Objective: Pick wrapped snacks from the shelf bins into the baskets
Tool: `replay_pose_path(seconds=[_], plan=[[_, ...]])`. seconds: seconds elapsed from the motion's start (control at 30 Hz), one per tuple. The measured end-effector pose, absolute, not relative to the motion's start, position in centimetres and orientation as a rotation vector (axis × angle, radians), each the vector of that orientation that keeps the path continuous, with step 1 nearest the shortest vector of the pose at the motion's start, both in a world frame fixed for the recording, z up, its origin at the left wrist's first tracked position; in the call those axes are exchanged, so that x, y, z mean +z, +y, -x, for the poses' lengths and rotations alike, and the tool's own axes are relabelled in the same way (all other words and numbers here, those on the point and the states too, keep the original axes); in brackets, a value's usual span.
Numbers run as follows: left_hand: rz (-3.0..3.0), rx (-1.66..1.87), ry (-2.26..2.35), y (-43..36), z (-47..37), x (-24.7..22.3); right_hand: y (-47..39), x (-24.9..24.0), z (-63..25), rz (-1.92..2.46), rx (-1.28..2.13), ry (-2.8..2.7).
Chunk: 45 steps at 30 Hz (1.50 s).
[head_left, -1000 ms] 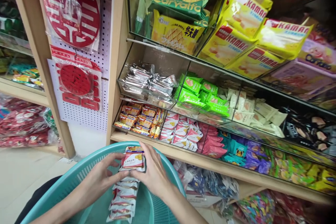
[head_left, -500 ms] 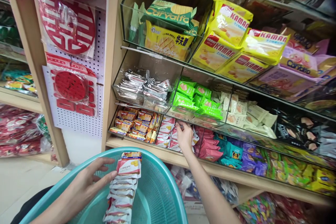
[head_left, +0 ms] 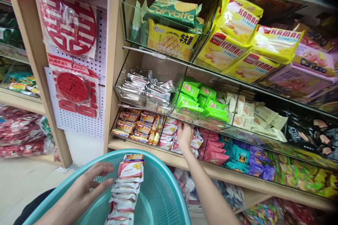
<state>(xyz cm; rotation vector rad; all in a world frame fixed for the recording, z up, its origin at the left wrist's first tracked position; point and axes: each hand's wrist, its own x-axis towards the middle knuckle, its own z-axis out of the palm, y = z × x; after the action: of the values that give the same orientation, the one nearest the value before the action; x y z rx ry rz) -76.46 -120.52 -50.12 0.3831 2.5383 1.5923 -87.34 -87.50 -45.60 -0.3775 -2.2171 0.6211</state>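
Note:
My left hand (head_left: 88, 188) is over a teal plastic basket (head_left: 176, 186), its fingers apart and holding nothing. Just right of its fingertips stands a long row of snack packets (head_left: 126, 190) inside the basket. Most are white and red; an orange-and-blue one tops the row. My right hand (head_left: 185, 136) reaches into a lower shelf compartment of white-and-red snack packets (head_left: 168, 132). Its fingers are bent down among them, with the tips hidden, so what they grip cannot be made out.
Left of my right hand is a compartment of orange packets (head_left: 139, 126); right of it are pink packets (head_left: 214, 147). Clear dividers and the shelf edge (head_left: 224, 180) border the compartments. Above lie silver packets (head_left: 148, 89) and green packets (head_left: 203, 96). Red decorations (head_left: 71, 89) hang at left.
My left hand has drawn slightly left, away from the row of packets. My right hand has sunk its fingers deeper toward the back of the compartment. The view has shifted a little.

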Motion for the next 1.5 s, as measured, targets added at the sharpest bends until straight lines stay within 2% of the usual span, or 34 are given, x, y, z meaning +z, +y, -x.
replay_pose_path(seconds=[0.5,0.67,0.83,0.97,1.1,1.27,1.37,1.5], plan=[[-0.527,1.518,2.667,-120.6,76.2,-50.4,-87.4,-47.3,83.4,0.226,0.992,-1.951],[-0.655,1.510,2.816,-120.8,77.2,-48.8,-86.3,-48.2,80.3,0.218,1.005,-2.004],[-0.911,1.553,2.844,-117.7,78.2,-45.1,-85.5,-47.3,77.1,0.110,0.959,-2.152],[-1.327,1.356,2.798,-112.5,77.9,-41.8,-86.2,-45.3,74.3,-0.062,0.847,-2.322],[-1.717,1.015,2.772,-107.4,78.0,-40.8,-87.9,-43.8,71.9,-0.213,0.531,-2.567],[-1.736,0.693,2.664,-104.6,78.3,-40.9,-88.6,-43.1,70.2,-0.251,0.365,-2.638],[-1.669,0.639,2.574,-104.4,78.3,-41.1,-87.9,-43.4,69.8,-0.235,0.486,-2.637],[-1.523,0.910,2.517,-104.5,79.0,-42.1,-87.1,-45.6,70.3,-0.130,1.072,-2.487]])
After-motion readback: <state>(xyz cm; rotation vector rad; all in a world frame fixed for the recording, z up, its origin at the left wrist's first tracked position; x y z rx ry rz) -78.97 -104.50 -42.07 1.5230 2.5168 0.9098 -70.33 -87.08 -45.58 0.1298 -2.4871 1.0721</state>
